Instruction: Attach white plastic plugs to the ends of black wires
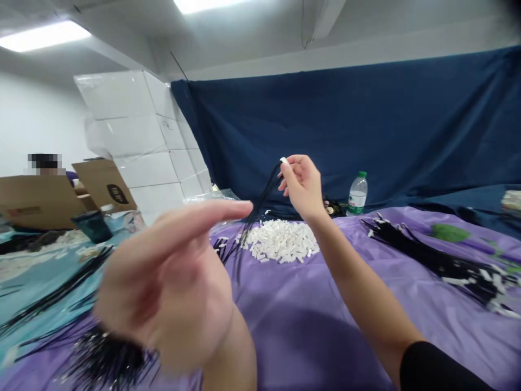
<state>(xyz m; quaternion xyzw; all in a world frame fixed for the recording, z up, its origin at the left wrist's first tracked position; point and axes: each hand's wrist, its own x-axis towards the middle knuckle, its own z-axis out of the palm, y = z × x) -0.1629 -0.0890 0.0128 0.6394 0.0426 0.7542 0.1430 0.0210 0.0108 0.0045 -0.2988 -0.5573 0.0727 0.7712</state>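
My right hand [300, 182] is raised above the table, thumb and fingers pinched on a small white piece [284, 161] at the upper end of black cords [266, 190]. The cords hang down to the left, behind my left hand [175, 277]. That hand is close to the camera and blurred, its index finger stretched to the right and the other fingers curled; nothing shows in it. Behind the hands lies a pile of small white pieces [283, 240] on the purple cloth [293, 326].
Bundles of black cords with white ends [439, 260] lie at the right, and more cords [61, 288] at the left. A bottle [357, 194] stands near the blue curtain [345, 119]. White boxes [138, 136], cardboard boxes [36, 202] and a person's head [44, 164] are at the left.
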